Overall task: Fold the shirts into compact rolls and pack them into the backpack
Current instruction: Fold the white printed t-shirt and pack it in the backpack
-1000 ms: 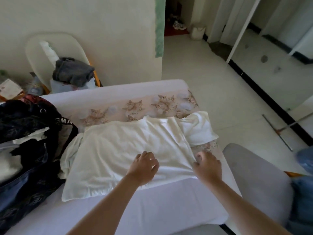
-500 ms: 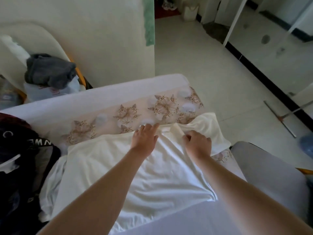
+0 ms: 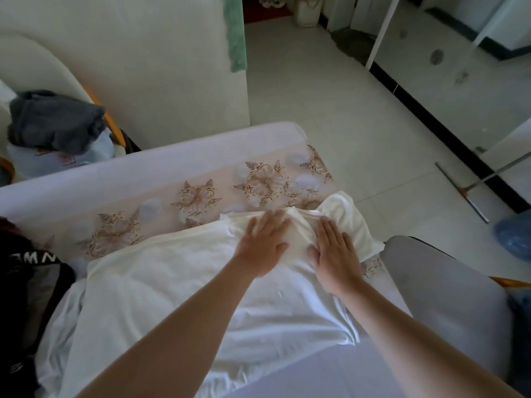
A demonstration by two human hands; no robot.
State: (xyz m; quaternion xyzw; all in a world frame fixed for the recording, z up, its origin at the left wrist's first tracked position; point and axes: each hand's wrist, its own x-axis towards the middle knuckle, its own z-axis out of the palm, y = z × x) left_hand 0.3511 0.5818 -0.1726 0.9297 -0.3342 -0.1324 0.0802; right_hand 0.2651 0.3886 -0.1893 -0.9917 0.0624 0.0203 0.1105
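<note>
left hand [image 3: 263, 244]: fingers flat, pressing shirt [image 3: 186, 297]
right hand [image 3: 334, 255]: fingers flat on shirt
backpack [image 3: 26, 282]: 9 o'clock of shirt

**Items in view, counted by kind.**
Shirts: one white shirt [image 3: 201, 297], on the single tabletop [image 3: 143, 179]. Hands: two, the left hand [image 3: 264, 245] and the right hand [image 3: 333, 254]. Bags: one dark backpack [image 3: 23, 282] at the left edge. Other clothing: one grey garment [image 3: 54, 122], heaped on one pale chair [image 3: 43, 67]. Singles elsewhere: one green towel [image 3: 235, 33], one squeegee [image 3: 471, 191], one grey seat [image 3: 445, 297], one white bin [image 3: 307, 12].
</note>
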